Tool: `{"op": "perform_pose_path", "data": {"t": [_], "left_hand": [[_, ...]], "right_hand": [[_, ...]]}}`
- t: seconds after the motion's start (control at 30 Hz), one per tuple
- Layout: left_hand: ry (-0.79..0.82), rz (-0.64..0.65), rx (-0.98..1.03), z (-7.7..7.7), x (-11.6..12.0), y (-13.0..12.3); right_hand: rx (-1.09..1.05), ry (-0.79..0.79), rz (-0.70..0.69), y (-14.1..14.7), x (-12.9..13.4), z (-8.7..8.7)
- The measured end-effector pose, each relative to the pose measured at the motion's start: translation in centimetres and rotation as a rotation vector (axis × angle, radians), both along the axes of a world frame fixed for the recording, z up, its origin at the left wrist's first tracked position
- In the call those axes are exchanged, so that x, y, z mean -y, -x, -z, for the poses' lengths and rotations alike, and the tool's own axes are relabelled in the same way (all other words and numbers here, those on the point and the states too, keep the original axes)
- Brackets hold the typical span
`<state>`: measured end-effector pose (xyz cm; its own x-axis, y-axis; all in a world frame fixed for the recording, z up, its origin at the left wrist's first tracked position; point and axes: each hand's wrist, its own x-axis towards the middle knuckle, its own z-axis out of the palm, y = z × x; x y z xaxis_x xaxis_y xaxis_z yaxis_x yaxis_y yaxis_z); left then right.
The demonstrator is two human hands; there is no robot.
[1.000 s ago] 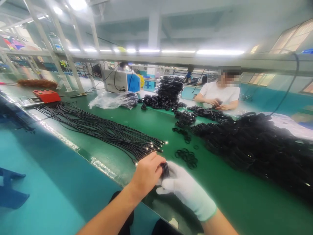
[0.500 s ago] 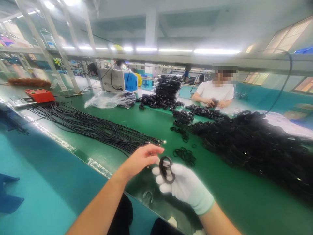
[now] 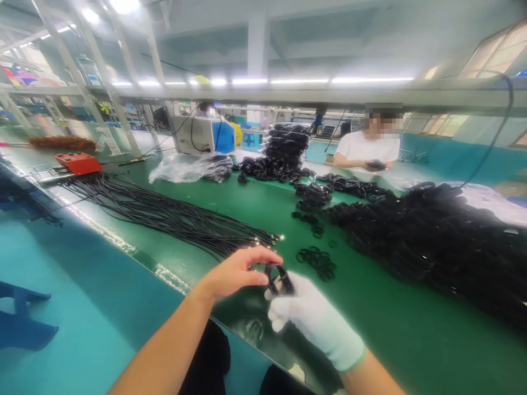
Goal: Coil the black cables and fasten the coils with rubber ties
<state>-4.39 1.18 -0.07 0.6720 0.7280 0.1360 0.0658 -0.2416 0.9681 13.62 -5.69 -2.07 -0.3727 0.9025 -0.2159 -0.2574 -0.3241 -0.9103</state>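
My right hand point(image 3: 307, 310), in a white glove, grips a coiled black cable point(image 3: 284, 280) above the green table's near edge. My bare left hand point(image 3: 239, 271) is at the left side of that coil, its index finger by the top and its thumb by the lower side, with the fingers apart. Just beyond the hands, a bundle of long black cables point(image 3: 164, 211) lies along the table, its metal ends close to my left fingers. A few thin black rings point(image 3: 317, 262) rest on the green surface to the right.
A large heap of coiled black cables point(image 3: 420, 236) covers the right side. Behind are stacked coils point(image 3: 286, 145), a clear plastic bag point(image 3: 177, 167) and a white-and-blue machine point(image 3: 206, 134). A red box point(image 3: 78, 163) stands left. Across the table, a person point(image 3: 368, 148) holds something black.
My left hand has come closer to the coil, and the coil has turned and risen slightly in my right hand. The person opposite has lowered the black item. The view has shifted slightly.
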Motion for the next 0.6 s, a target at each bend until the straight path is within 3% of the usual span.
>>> {"op": "perform_pose_path", "data": {"t": [0.13, 0.27, 0.33, 0.43, 0.6], "left_hand": [[0.011, -0.028, 0.043, 0.5, 0.1, -0.3], [0.011, -0.056, -0.019, 0.6, -0.1, -1.0], [0.014, -0.097, -0.038, 0.5, -0.2, -1.3], [0.040, -0.248, 0.024, 0.7, -0.5, -1.4], [-0.031, -0.453, 0.048, 2.7, -0.9, -1.8]], "right_hand": [[0.094, -0.003, 0.018, 0.1, -0.2, -0.2], [0.148, -0.137, 0.115, -0.4, -0.3, 0.0], [0.080, -0.134, 0.128, -0.8, -0.3, 0.1], [-0.154, -0.053, 0.034, -1.2, -0.4, 0.7], [-0.286, -0.023, -0.009, -1.5, -0.8, 1.7]]}}
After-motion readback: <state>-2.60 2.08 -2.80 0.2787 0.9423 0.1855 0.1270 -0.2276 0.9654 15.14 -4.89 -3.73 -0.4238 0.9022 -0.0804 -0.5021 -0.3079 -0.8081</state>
